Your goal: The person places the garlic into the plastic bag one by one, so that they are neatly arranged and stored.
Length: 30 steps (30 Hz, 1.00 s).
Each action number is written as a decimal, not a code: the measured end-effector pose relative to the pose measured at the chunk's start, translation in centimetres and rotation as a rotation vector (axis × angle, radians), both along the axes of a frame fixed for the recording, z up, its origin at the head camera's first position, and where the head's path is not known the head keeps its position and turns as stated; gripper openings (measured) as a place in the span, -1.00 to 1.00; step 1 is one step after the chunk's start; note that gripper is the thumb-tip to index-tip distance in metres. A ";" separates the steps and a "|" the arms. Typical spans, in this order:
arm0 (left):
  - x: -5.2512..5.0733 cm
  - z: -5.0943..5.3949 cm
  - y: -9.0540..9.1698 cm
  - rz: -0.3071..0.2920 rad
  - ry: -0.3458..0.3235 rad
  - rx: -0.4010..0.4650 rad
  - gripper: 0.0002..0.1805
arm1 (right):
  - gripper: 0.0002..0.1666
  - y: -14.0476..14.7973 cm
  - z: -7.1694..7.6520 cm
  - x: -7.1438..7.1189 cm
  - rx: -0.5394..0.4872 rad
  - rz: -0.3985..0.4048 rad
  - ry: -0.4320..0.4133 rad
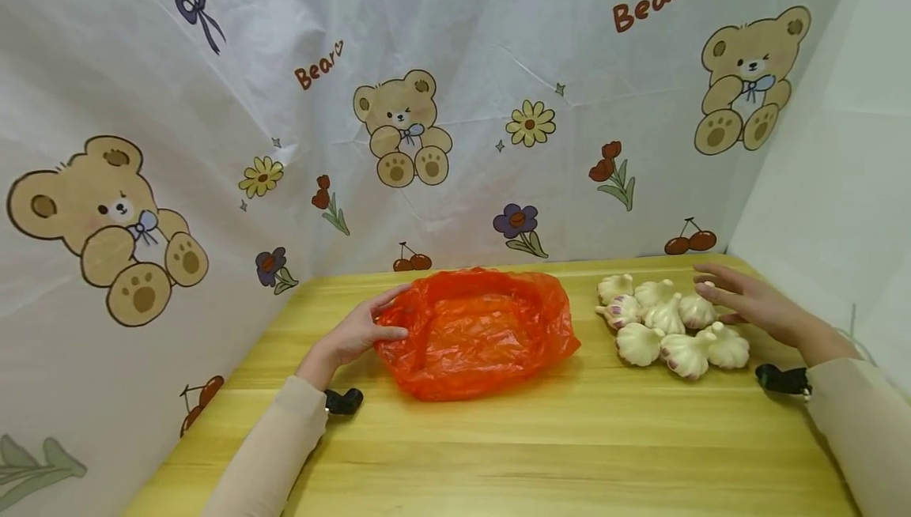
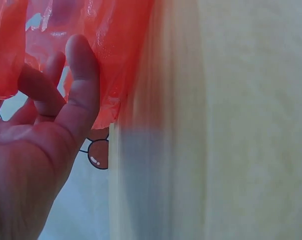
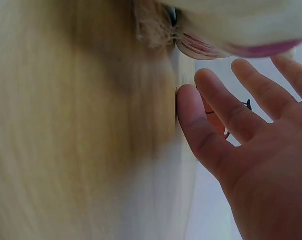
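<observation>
A red plastic bag point(image 1: 484, 335) lies spread on the wooden table, its mouth opened wide. At its left side is my left hand point(image 1: 359, 335), with thumb and bent fingers around the bag's edge. The left wrist view also shows those fingers point(image 2: 80, 95) against the thin red plastic point(image 2: 123, 45). To the right of the bag sits a cluster of several white garlic bulbs point(image 1: 665, 315), some tinged purple. My right hand point(image 1: 754, 303) is at the cluster's right side, fingers spread and relaxed. In the right wrist view its fingers point(image 3: 231, 110) hold nothing, just below a garlic bulb point(image 3: 251, 25).
The yellow wooden table point(image 1: 498, 462) reaches back to a white cloth point(image 1: 455, 216) printed with bears, flowers and cherries. A pale wall point(image 1: 833, 185) stands on the right. Black wrist devices point(image 1: 781, 379) sit on both arms, close to the tabletop.
</observation>
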<state>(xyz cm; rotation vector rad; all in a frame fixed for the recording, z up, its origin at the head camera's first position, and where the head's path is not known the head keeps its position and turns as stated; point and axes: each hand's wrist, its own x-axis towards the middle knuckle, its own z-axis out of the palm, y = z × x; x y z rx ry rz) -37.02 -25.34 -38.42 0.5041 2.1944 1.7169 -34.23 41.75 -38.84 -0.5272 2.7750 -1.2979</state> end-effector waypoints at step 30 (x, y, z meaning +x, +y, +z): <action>0.5 -0.2 0.5 -0.089 -0.043 0.098 0.17 | 0.04 -0.8 -1.1 -0.5 0.119 -0.038 0.021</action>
